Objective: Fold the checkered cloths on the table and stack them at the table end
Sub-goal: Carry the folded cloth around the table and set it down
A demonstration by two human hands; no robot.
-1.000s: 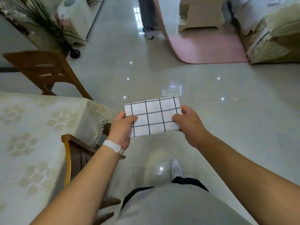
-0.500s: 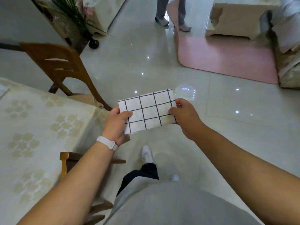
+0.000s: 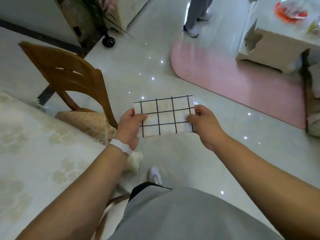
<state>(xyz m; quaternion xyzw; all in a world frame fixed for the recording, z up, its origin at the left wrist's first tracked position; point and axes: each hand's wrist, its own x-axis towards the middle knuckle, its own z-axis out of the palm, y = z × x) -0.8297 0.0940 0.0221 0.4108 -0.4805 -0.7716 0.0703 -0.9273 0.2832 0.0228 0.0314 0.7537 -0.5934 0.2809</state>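
A folded white cloth with a black grid (image 3: 165, 116) hangs flat in the air over the shiny floor, in front of my body. My left hand (image 3: 129, 129) pinches its left edge, thumb on top. My right hand (image 3: 204, 122) pinches its right edge the same way. The table (image 3: 34, 153), covered with a cream lace cloth, lies at my left, and its corner is just below my left wrist. No other checkered cloth is in view.
A wooden chair (image 3: 69, 80) with a cushioned seat stands at the table's far end. A pink rug (image 3: 233, 87) and a pale cabinet (image 3: 270, 47) are ahead on the right. Another person's legs (image 3: 195, 16) stand at the top. A dark-based plant (image 3: 107, 32) is at the back left.
I have walked forward along the table with the cloth held in both hands. The chair, rug and cabinet have come closer. My grip on the cloth is the same.
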